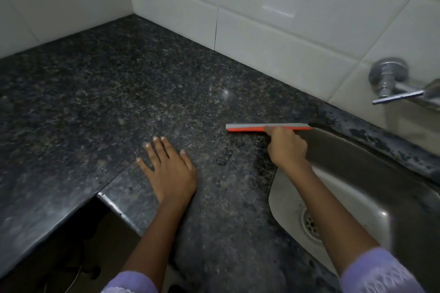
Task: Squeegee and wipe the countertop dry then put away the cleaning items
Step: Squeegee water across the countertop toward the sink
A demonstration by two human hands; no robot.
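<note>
A dark speckled granite countertop (114,93) fills the view. My right hand (287,146) is shut on the handle of an orange squeegee (247,127) with a grey rubber blade. The blade lies across the counter, its right end at the sink's near-left rim. The handle is hidden inside my fist. My left hand (170,169) rests flat on the counter, fingers spread, holding nothing, to the left of the squeegee. Small water beads (223,158) sit on the counter between my two hands.
A steel sink (371,188) with a round drain (310,223) is set in at the right. A chrome wall tap (392,83) sticks out above it. White tiled walls meet at the back corner. The counter has an L-shaped cut-out edge (104,197) at the lower left.
</note>
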